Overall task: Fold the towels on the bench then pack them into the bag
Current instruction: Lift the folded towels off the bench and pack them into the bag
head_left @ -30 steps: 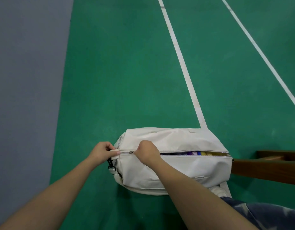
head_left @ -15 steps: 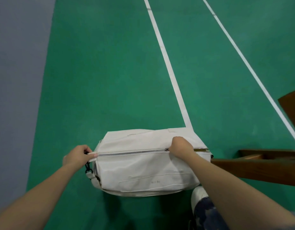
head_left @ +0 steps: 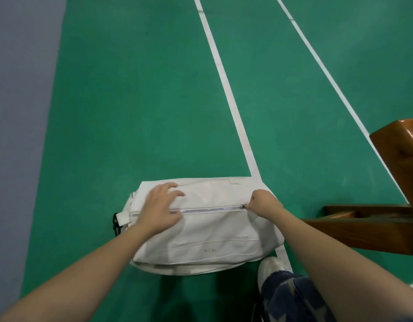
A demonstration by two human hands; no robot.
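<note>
A white fabric bag (head_left: 205, 235) lies on the green court floor, its top zipper (head_left: 210, 209) closed along its full length. My right hand (head_left: 262, 202) is at the bag's right end, fingers pinched on the zipper pull (head_left: 243, 207). My left hand (head_left: 160, 209) rests flat on the bag's left top with fingers spread, holding nothing. No towels are visible; the bag's contents are hidden.
A brown wooden bench (head_left: 373, 226) stands to the right of the bag. White court lines (head_left: 226, 89) run away across the floor. A grey wall or mat (head_left: 22, 112) borders the left. My white shoe (head_left: 271, 268) and patterned trouser leg (head_left: 291, 296) are just below the bag.
My right hand has drawn the zipper pull from the left end to the right end, closing the bag. My left hand has let go of the bag's left tab and moved onto its top.
</note>
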